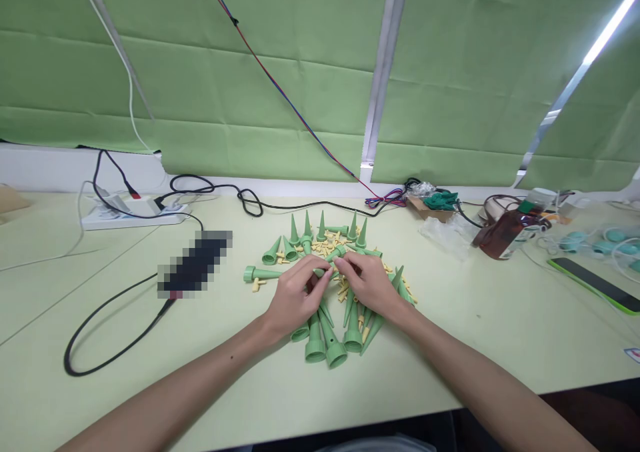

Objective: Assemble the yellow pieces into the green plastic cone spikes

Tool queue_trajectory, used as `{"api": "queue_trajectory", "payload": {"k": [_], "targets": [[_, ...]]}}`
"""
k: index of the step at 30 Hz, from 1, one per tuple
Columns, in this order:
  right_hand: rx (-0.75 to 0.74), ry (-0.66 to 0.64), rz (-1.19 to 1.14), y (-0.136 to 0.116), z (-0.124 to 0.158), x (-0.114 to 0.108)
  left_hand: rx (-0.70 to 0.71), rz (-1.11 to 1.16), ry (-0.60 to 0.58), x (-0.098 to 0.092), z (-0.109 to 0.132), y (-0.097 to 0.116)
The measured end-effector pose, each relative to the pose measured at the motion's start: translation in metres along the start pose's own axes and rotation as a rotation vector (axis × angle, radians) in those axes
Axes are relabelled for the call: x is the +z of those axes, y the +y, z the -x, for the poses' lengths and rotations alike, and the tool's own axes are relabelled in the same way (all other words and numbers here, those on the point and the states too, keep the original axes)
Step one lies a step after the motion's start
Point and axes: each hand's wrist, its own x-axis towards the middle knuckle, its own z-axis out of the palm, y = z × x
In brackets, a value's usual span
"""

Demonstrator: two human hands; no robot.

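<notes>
Many green plastic cones [315,339] lie in a rough ring on the table, and several more stand upright at the back. Small yellow valve pieces [325,244] are heaped in the middle. My left hand [300,289] is closed, thumb and fingers pinched round a small part mostly hidden by the fingertips. My right hand [367,280] is closed too, its fingertips at a green cone piece [336,252] over the heap. The two hands nearly touch. A lone cone [263,274] lies left of my left hand beside a yellow valve [257,285].
A blurred-out dark device [195,265] with a looped black cable lies left on the table [200,392]. A white power strip [135,217] is behind it. At right are a brown bottle [513,229], a plastic bag [447,235] and a green-edged phone [595,284].
</notes>
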Motion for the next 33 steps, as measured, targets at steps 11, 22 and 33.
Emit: {"api": "queue_trajectory", "payload": {"k": [11, 22, 33], "targets": [[0.018, -0.014, -0.066, -0.008, 0.003, -0.002, -0.021, 0.009, 0.012, -0.001, -0.002, -0.001], [-0.066, -0.035, -0.032, -0.003, 0.002, 0.0, -0.037, 0.001, -0.036, -0.001, 0.0, -0.003], [0.002, -0.045, 0.037, 0.0, 0.001, 0.003, -0.017, 0.006, -0.073, -0.001, 0.001, -0.005]]}}
